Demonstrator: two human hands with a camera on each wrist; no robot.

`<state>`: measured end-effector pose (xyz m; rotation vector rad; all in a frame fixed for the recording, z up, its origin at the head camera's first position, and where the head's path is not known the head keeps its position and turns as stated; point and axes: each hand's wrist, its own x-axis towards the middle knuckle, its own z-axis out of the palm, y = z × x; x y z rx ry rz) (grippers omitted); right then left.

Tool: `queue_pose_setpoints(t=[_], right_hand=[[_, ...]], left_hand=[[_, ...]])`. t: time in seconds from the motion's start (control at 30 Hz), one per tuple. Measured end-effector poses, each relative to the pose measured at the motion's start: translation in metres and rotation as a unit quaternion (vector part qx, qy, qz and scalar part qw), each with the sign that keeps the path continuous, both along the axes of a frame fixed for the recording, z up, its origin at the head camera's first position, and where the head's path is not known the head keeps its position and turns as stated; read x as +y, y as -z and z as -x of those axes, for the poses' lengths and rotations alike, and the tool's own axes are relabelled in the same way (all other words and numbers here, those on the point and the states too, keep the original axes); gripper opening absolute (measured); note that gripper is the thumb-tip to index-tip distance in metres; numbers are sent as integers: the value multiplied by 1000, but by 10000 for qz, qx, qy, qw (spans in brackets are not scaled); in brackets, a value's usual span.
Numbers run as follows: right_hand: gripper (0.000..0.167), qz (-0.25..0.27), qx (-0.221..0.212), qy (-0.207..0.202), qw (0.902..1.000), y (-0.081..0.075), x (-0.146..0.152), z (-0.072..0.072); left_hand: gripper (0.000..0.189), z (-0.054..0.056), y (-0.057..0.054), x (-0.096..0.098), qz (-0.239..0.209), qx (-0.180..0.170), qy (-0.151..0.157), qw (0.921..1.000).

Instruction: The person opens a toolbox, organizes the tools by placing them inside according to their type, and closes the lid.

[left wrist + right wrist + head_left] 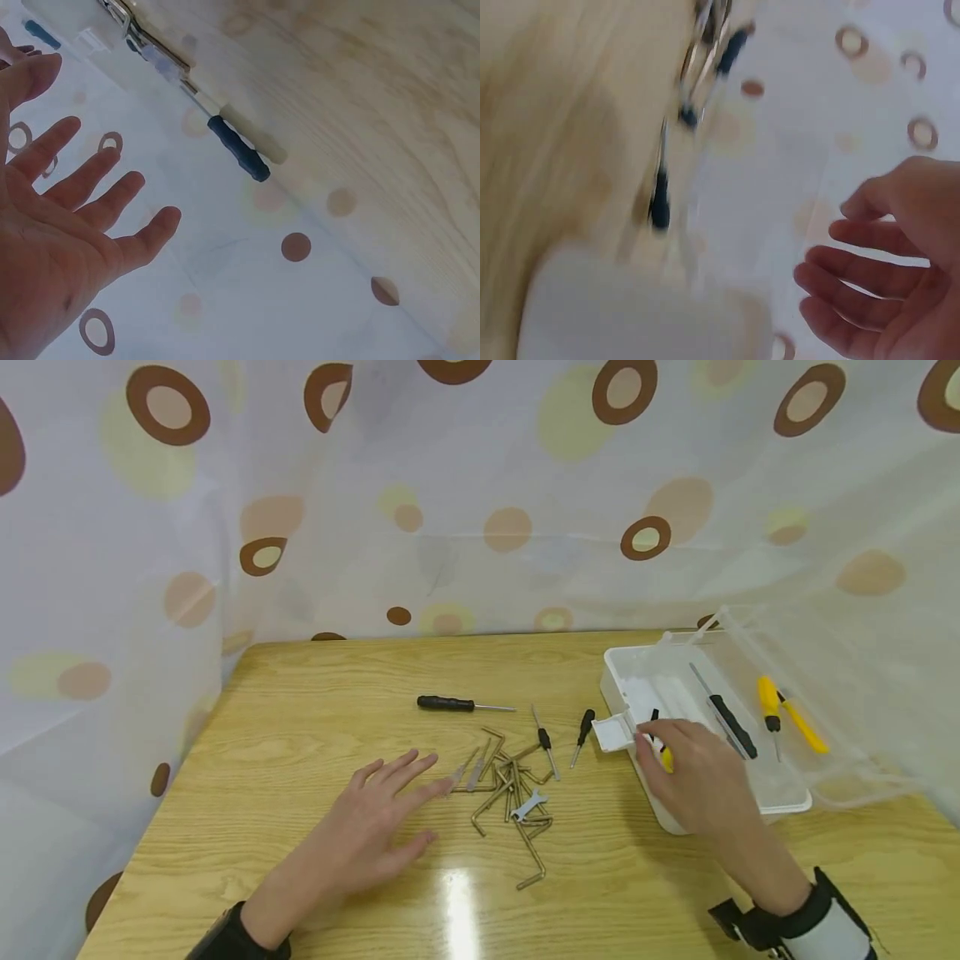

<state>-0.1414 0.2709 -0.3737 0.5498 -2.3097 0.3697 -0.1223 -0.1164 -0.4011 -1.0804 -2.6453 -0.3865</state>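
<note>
My left hand [371, 831] hovers over the table with its fingers spread, just left of a pile of brass-coloured hex keys [513, 777]. A small silver open-end wrench [530, 806] lies on that pile. My right hand [697, 772] is above the near-left side of a white toolbox [787, 797], beside its white latch flap [613, 732]. In the right wrist view its fingers are loosely bent, with nothing seen between them. Partly behind this hand, black and yellow tool parts show in the box. A black-handled screwdriver [733, 727] lies inside it.
Left of the box lie a large black screwdriver [446, 703], a thin screwdriver [543, 739] and a short one [586, 727]. Yellow-handled screwdrivers [802, 725] are on the right, at the transparent open lid [862, 785]. A patterned curtain [465, 560] borders the table.
</note>
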Motion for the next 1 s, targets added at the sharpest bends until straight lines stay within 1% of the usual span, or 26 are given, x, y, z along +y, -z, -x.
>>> queue_pose_setpoints(t=[0.1,0.17,0.23,0.3,0.33,0.43,0.5,0.57,0.6,0.67,0.73,0.83,1.0], right_hand=[[19,-419,-214,-619,9970,7,-32,-5],[22,-754,-582,-911,9913,12,-55,-6],[27,-1008,-965,-1210,9828,18,-76,-5],[32,-1235,-1448,-1457,9709,24,-95,-2],[35,-1348,-1732,-1580,9627,26,-103,0],[48,-1763,-2352,-1944,9358,30,-123,12],[55,-2082,-2568,-2068,9209,31,-135,21],[56,-2324,-2601,-2150,9122,32,-144,29],[54,-2411,-2570,-2188,9099,33,-147,32],[42,-2516,-2484,-2203,9091,36,-152,37],[29,-2564,-2405,-2193,9101,38,-154,40],[17,-2652,-2299,-2090,9128,39,-155,42],[17,-2757,-2180,-1896,9168,37,-151,45]], left_hand=[[57,2,-4,-4,-19,-21,-118,9999],[57,4,-6,-6,-36,13,-155,9999],[58,5,-7,-9,-48,60,-169,9998],[59,6,-7,-10,-78,75,-167,9998],[59,6,-8,-11,-76,44,-177,9998],[58,5,-7,-12,-74,23,-184,9998],[57,4,-7,-12,-81,21,-193,9998],[56,3,-8,-13,-87,23,-189,9998],[56,2,-8,-13,-89,20,-190,9998],[55,1,-7,-14,-78,-11,-206,9998],[54,0,-8,-15,-56,-27,-220,9997],[54,-2,-8,-17,-42,-32,-252,9997],[54,-2,-9,-19,-58,20,-289,9996]])
